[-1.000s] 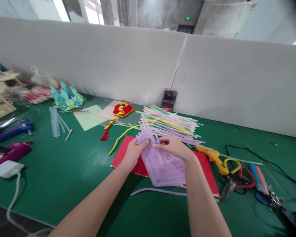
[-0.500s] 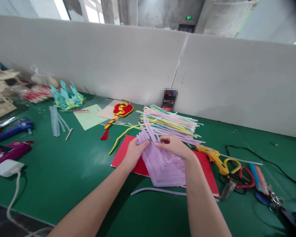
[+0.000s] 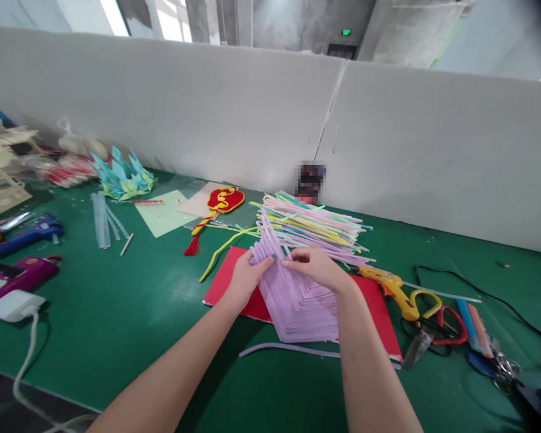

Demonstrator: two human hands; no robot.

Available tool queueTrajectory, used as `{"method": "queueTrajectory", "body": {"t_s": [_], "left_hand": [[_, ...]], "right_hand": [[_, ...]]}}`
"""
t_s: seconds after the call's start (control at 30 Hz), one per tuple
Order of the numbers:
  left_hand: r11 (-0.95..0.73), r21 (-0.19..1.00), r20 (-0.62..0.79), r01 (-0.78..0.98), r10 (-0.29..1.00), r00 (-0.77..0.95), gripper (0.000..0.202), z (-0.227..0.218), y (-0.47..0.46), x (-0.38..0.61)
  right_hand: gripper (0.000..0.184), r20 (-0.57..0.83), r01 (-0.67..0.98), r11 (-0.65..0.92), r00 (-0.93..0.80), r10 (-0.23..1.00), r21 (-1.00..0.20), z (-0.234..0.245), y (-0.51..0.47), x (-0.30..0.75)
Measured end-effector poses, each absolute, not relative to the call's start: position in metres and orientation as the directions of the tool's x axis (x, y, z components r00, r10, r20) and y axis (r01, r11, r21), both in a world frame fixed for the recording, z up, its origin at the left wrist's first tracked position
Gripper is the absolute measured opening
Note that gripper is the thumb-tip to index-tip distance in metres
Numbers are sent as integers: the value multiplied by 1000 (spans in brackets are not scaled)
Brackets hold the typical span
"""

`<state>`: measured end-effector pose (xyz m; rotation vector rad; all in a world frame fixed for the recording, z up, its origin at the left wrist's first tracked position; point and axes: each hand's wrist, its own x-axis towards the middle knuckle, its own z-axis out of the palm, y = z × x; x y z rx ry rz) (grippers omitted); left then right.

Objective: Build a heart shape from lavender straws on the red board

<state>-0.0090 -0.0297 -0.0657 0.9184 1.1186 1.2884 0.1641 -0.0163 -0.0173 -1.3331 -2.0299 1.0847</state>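
A pale purple piece made of pipe cleaners, laid side by side and bent into nested V shapes, rests over a red sheet. My left hand grips its upper left edge, thumb on top. My right hand pinches pipe cleaners near the upper middle, its fingertips close to the left thumb. Several strand ends stick up between the hands. One loose purple pipe cleaner lies below the piece, partly behind my right forearm.
Behind the hands lies a pile of coloured pipe cleaners. To the right are a yellow glue gun, scissors and keys. A red and yellow fan ornament, a blue paper craft and a purple device lie leftward.
Almost nothing differs. Both hands keep their hold on the purple piece, and the view has shifted very slightly.
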Motion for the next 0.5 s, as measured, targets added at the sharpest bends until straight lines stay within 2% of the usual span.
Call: {"method": "queueTrajectory", "body": {"t_s": [0.5], "left_hand": [[77, 966, -98, -248, 993, -72, 41, -65, -30, -8]], "right_hand": [[27, -51, 556, 193, -392, 919, -809, -15, -17, 165]]}}
